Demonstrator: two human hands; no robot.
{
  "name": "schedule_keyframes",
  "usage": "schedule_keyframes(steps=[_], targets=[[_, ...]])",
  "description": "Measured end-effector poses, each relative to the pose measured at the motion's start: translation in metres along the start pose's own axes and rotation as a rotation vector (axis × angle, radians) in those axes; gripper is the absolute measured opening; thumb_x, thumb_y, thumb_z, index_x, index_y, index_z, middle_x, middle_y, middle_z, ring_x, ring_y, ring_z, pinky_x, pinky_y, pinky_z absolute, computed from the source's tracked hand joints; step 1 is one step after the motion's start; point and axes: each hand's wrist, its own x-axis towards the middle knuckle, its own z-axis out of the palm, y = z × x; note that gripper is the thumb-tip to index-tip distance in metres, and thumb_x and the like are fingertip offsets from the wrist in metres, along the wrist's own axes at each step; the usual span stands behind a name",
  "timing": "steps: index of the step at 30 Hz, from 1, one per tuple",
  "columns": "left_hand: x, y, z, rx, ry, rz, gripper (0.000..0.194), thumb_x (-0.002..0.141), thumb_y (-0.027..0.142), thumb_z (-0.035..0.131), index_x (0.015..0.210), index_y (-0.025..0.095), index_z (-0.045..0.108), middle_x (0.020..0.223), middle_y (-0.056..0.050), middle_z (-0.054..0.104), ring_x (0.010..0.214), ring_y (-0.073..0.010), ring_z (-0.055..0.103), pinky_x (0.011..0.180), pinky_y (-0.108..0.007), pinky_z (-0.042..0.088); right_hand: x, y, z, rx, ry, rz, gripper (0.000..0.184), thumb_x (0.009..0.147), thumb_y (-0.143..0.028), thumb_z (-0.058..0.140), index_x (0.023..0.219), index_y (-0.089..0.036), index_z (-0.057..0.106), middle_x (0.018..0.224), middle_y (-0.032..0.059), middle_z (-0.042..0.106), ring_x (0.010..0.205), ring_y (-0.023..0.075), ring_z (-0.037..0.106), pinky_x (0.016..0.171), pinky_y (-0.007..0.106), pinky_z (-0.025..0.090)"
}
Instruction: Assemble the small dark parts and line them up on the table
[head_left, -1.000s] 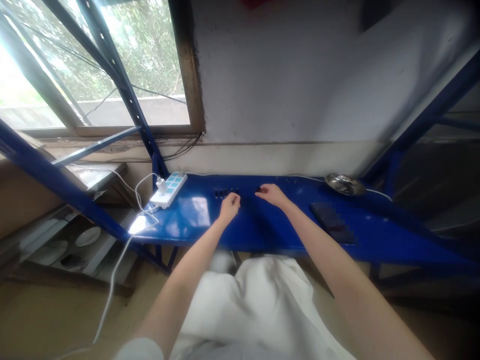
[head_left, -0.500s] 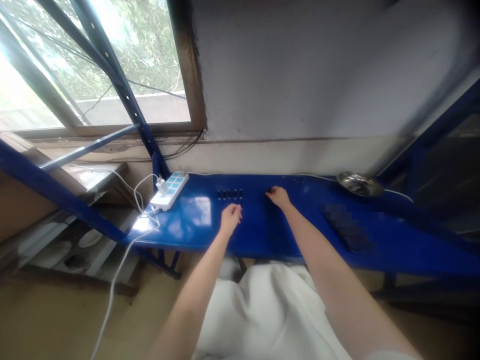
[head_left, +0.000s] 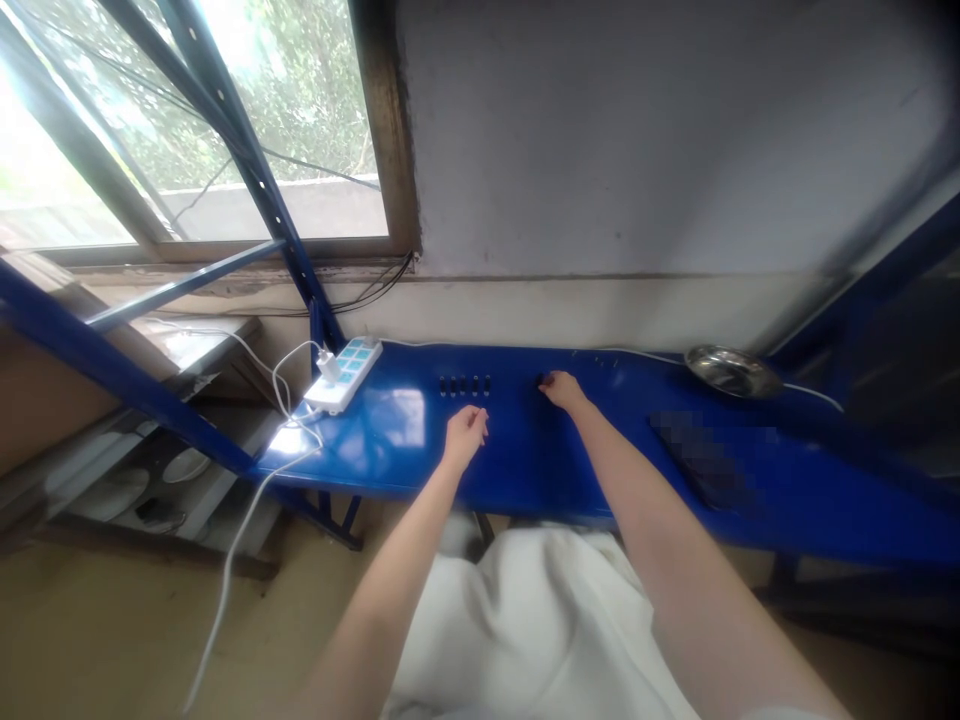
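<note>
My right hand [head_left: 564, 390] is closed in a pinch over the blue tabletop [head_left: 517, 470]. At its fingertips is a small black piece [head_left: 541, 381], too small and too covered to name more exactly. My left hand [head_left: 466, 432] hovers to the left, its fingers loosely curled and a little apart, with nothing visible in them. Just beyond it, several small black cylinders [head_left: 464, 386] with pale ends lie side by side in a short row. My left hand does not touch them.
A white power strip [head_left: 346, 375] with a plug and cord lies at the table's left end. A shiny metal bowl [head_left: 731, 371] stands at the back right, near a dark blurred flat object [head_left: 701, 460]. Several tiny bits [head_left: 598, 359] lie by the wall.
The view has shifted slightly, so everything sits a little differently in the picture. Both hands keep nearly the same pose, the right one still at the small black piece.
</note>
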Motion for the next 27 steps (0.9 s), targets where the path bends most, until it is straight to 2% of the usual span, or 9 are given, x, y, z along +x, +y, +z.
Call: schedule_keyframes(steps=[4,11,16,18,20,23,27], targets=[[0.001,-0.001,0.001,0.003,0.002,-0.001,0.029,0.081,0.041,0.044,0.076,0.015,0.058,0.059,0.0,0.056,0.045,-0.0068,0.048,0.048,-0.019,0.041,0.0,0.001,-0.001,0.025,0.0,0.023,0.019,0.076,-0.017,0.054,0.092,-0.011,0.063,0.094,0.0121,0.066,0.085,0.0189,0.062,0.069,0.023,0.044],[0.0,0.001,0.0,0.003,-0.002,-0.022,0.03,0.081,0.042,0.044,0.077,0.016,0.058,0.06,0.0,0.057,0.046,-0.007,0.049,0.05,-0.02,0.042,-0.001,-0.002,-0.002,0.058,-0.008,0.055,0.021,0.074,-0.019,0.059,0.092,-0.01,0.063,0.092,0.0126,0.066,0.086,0.0194,0.063,0.071,0.024,0.047],[-0.002,0.004,-0.002,0.013,-0.002,-0.028,0.029,0.081,0.042,0.045,0.078,0.017,0.059,0.062,0.0,0.057,0.049,-0.0075,0.05,0.053,-0.021,0.043,-0.005,0.004,-0.012,0.306,-0.105,0.161,0.048,0.069,-0.019,0.067,0.112,-0.005,0.052,0.079,0.0111,0.067,0.065,0.0148,0.064,0.056,0.021,0.048],[-0.002,0.004,-0.002,0.014,-0.003,-0.032,0.03,0.08,0.043,0.045,0.078,0.017,0.059,0.062,0.0,0.057,0.049,-0.0077,0.05,0.054,-0.022,0.044,-0.011,0.008,-0.019,0.406,-0.117,0.209,0.049,0.068,-0.02,0.068,0.112,-0.005,0.052,0.079,0.0119,0.067,0.062,0.0146,0.064,0.05,0.02,0.046],[-0.002,0.003,-0.001,0.011,-0.003,-0.028,0.03,0.08,0.043,0.045,0.078,0.017,0.059,0.062,0.0,0.057,0.049,-0.0077,0.05,0.054,-0.022,0.043,-0.019,0.01,-0.024,0.434,-0.099,0.235,0.04,0.067,-0.022,0.068,0.103,-0.007,0.057,0.079,0.0126,0.068,0.062,0.0155,0.064,0.047,0.019,0.045],[-0.003,0.003,-0.001,0.001,-0.001,-0.012,0.03,0.08,0.043,0.045,0.077,0.017,0.059,0.06,0.0,0.056,0.047,-0.0072,0.049,0.052,-0.021,0.042,-0.036,-0.001,-0.024,0.461,-0.094,0.167,0.029,0.07,-0.025,0.066,0.093,-0.009,0.061,0.083,0.0126,0.068,0.062,0.0154,0.065,0.05,0.02,0.046],[-0.003,0.004,0.0,-0.013,0.011,0.002,0.029,0.08,0.042,0.046,0.074,0.016,0.058,0.057,0.001,0.055,0.044,-0.0068,0.047,0.05,-0.02,0.04,-0.054,-0.035,-0.006,0.478,-0.14,-0.123,0.043,0.071,-0.027,0.066,0.11,-0.011,0.056,0.093,0.0112,0.068,0.076,0.0154,0.065,0.069,0.024,0.048]])
